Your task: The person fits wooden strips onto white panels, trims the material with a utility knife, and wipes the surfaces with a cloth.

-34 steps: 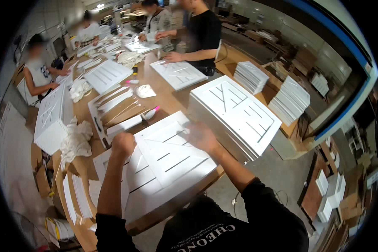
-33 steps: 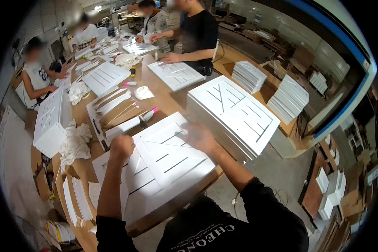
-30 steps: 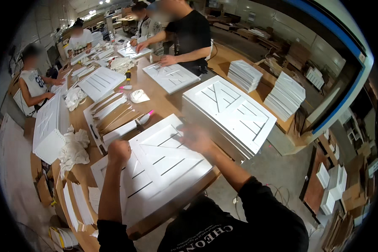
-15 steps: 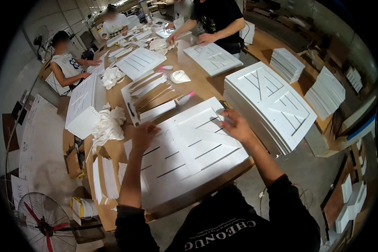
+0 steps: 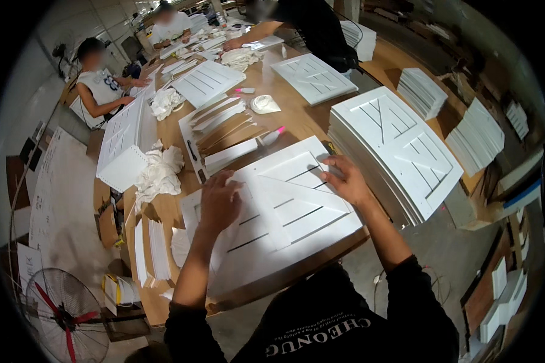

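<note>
Panel (image 5: 300, 212), flat at edge of table (image 5: 300, 124), likely for reach by left hand (image 5: 221, 202) and right hand (image 5: 348, 183), unclenched, grasping nothing.

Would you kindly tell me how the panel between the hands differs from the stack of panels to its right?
The panel lies low on the table; the stack rises in many layers. The left hand and right hand are at the panel; neither is on the stack. Both show white faces with dark slots.
</note>
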Demonstrator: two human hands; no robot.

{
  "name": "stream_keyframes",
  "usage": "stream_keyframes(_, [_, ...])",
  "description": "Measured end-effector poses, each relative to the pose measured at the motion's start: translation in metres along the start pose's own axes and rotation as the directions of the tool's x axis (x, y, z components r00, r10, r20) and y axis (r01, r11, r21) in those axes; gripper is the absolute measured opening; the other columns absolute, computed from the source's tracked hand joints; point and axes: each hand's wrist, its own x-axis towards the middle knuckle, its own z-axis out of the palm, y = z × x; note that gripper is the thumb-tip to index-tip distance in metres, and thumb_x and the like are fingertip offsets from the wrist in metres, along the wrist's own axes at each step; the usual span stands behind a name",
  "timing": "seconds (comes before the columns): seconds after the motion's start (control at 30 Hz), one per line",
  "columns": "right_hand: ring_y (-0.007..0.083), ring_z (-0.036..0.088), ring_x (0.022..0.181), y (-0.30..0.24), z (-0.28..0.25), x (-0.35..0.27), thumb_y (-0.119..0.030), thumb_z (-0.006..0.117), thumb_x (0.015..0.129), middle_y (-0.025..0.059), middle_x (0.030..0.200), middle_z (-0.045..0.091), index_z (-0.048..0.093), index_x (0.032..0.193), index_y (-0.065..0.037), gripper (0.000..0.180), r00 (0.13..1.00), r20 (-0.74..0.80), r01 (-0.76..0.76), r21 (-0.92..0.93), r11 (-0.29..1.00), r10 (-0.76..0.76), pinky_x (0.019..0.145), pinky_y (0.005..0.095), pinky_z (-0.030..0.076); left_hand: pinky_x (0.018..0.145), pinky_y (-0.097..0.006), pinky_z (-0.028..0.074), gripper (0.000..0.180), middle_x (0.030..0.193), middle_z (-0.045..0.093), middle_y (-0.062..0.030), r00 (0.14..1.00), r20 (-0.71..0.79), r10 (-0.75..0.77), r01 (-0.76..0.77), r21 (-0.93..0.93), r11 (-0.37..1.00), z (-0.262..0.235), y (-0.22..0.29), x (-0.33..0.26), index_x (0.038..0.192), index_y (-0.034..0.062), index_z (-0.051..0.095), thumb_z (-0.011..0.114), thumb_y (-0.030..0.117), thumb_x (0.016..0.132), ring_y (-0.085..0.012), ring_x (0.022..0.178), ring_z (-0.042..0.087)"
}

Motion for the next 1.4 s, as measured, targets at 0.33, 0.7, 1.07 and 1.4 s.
stream_keyframes(0.33, [0.0203, 0.052, 0.107, 0.024, 0.004, -0.002, -0.013, 0.067, 0.082, 0.0096, 0.116, 0.055, 0.059, 0.111, -0.007, 0.03, 1.0, 0.001, -0.025, 0.094, 0.995, 0.025, 0.091, 0.0319, 0.042, 0.076, -0.029, 0.043, 0.009, 0.075, 0.06, -0.0048, 0.691, -0.078, -0.718, 0.546, -0.594, 0.59, -0.061, -0.038, -0.143, 0.077, 0.0017, 0.06, 0.065, 0.009, 0.079, -0.0165, 0.077, 0.058])
stream_keyframes(0.7, [0.0273, 0.042, 0.121, 0.023, 0.0, 0.009, -0.025, 0.065, 0.083, 0.0165, 0.129, 0.047, 0.044, 0.13, -0.002, 0.056, 0.949, 0.112, -0.29, -0.067, 0.955, 0.296, 0.102, 0.0363, 0.031, 0.105, -0.04, 0.029, 0.099, 0.133, 0.042, -0.0203, 0.649, 0.334, -0.684, 0.709, -0.592, 0.383, -0.046, 0.007, -0.16, 0.14, -0.0003, 0.022, 0.08, 0.028, 0.065, -0.0324, 0.122, 0.042])
stream_keyframes(1.07, [0.025, 0.047, 0.116, 0.022, -0.003, 0.003, -0.024, 0.064, 0.084, 0.0156, 0.123, 0.052, 0.05, 0.124, -0.001, 0.048, 0.943, 0.12, -0.31, -0.015, 0.951, 0.31, 0.098, 0.0363, 0.036, 0.101, -0.038, 0.034, 0.091, 0.127, 0.048, -0.0167, 0.642, 0.264, -0.72, 0.613, -0.74, 0.275, -0.024, 0.004, -0.172, 0.138, 0.0007, 0.027, 0.079, 0.019, 0.065, -0.0274, 0.117, 0.046])
stream_keyframes(1.4, [0.0319, 0.042, 0.123, -0.009, -0.013, -0.012, -0.041, 0.067, 0.081, 0.0236, 0.131, 0.044, 0.034, 0.137, -0.003, 0.075, 0.926, 0.233, -0.303, -0.009, 0.953, 0.297, 0.101, 0.0371, 0.034, 0.102, -0.035, 0.03, 0.065, 0.133, 0.044, -0.0145, 0.642, 0.216, -0.736, 0.513, -0.834, 0.202, -0.002, -0.01, -0.194, 0.141, 0.0013, 0.027, 0.058, 0.022, 0.088, -0.0253, 0.119, 0.042])
